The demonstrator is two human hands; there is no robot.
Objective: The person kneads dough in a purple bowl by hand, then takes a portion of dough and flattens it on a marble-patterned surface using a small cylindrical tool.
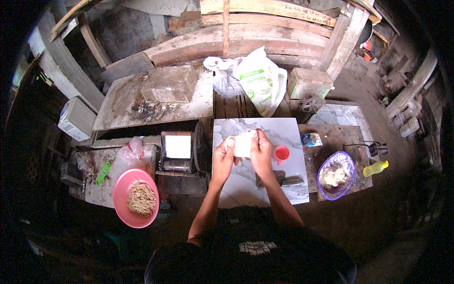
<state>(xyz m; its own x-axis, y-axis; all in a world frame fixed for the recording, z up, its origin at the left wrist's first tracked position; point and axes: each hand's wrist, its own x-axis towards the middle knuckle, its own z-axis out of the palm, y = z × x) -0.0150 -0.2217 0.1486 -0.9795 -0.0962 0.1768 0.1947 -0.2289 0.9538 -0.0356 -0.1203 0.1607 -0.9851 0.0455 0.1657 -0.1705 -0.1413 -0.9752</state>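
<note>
My left hand point(223, 157) and my right hand point(261, 152) hold a piece of white dough point(242, 146) between them, above a white marble-patterned board point(231, 189). Thumbs rest on the near face of the dough; the other fingers are mostly hidden behind it. Beside my right hand a red cup point(282, 153) stands on the board. A knife point(292, 181) lies under my right forearm, partly covered by it. To the right, a purple bowl point(353, 163) holds more pale dough point(334, 177).
A hand-cranked roller machine point(177, 164) stands left of the board. Farther left is a pink bowl point(120, 189) of thin pale strips point(141, 199). A white-and-green sack point(259, 83) sits behind the board. A yellow bottle point(376, 168) lies at the right, past the purple bowl.
</note>
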